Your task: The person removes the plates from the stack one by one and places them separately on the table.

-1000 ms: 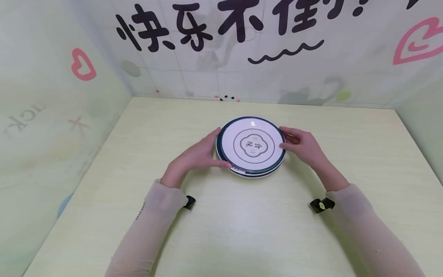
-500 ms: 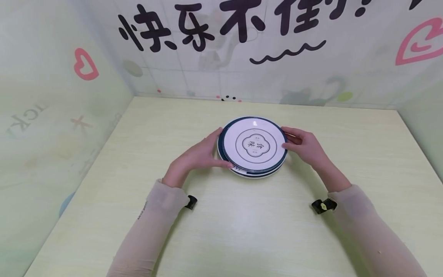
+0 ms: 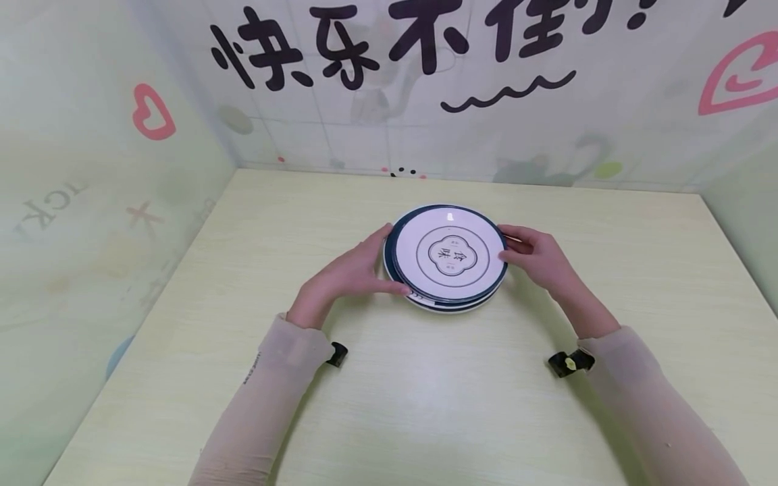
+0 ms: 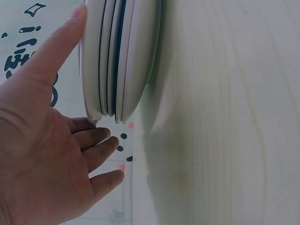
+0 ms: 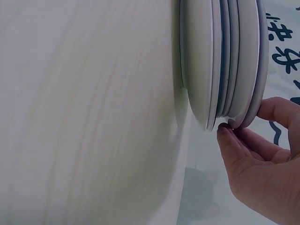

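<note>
A pale wood-grained table (image 3: 425, 405) fills the foreground, with two light sleeves, the left sleeve (image 3: 261, 398) and the right sleeve (image 3: 656, 405), nearest, one black fitting at each cuff. Beyond them are two hands: the left hand (image 3: 349, 273) spreads wide, thumb against the stack's near-left rim and fingers nearly straight, gripping nothing; the right hand (image 3: 537, 260) pinches the upper rim on the right between thumb and fingers. Between them sits one stack of plates (image 4: 110, 61) on the table, towards the back. Several rims show edge-on in the wrist views, but they lie too close for a sure count. As a judgement, piling looks done, since every visible plate is in that single stack; even alignment seems unfinished, the one top plate (image 3: 434, 277) lying off-centre to the right, with the right hand not yet off it. Farthest, the back wall (image 3: 340, 135) carries black lettering and one wavy line.
</note>
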A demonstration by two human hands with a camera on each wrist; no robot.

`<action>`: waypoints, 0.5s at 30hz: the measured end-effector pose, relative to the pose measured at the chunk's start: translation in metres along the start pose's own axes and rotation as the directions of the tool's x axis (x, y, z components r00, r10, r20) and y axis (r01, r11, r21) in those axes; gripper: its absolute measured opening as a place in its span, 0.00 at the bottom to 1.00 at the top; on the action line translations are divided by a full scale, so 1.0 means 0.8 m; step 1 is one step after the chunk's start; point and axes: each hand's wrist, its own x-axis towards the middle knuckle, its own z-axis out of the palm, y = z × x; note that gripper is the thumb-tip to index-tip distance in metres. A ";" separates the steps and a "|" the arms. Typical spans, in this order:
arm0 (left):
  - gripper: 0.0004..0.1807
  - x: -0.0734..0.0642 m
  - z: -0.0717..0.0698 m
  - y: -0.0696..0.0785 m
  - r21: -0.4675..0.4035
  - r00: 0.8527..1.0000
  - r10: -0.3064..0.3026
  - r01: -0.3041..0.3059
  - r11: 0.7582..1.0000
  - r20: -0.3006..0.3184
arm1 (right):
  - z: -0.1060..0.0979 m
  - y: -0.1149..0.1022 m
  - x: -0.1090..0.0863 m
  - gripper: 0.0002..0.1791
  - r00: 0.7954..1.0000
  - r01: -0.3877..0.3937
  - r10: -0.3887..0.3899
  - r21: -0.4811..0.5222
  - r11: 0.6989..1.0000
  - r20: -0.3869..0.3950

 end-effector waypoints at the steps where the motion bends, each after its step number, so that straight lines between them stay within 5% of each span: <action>1: 0.71 0.000 0.000 0.000 0.000 1.000 0.004 -0.004 1.000 -0.001 | 0.000 0.000 0.000 0.31 1.000 -0.001 0.001 0.003 1.000 -0.001; 15: 0.72 0.001 0.001 -0.002 0.006 1.000 -0.003 0.003 1.000 -0.001 | -0.003 -0.001 -0.007 0.31 1.000 -0.002 0.002 0.032 0.999 -0.008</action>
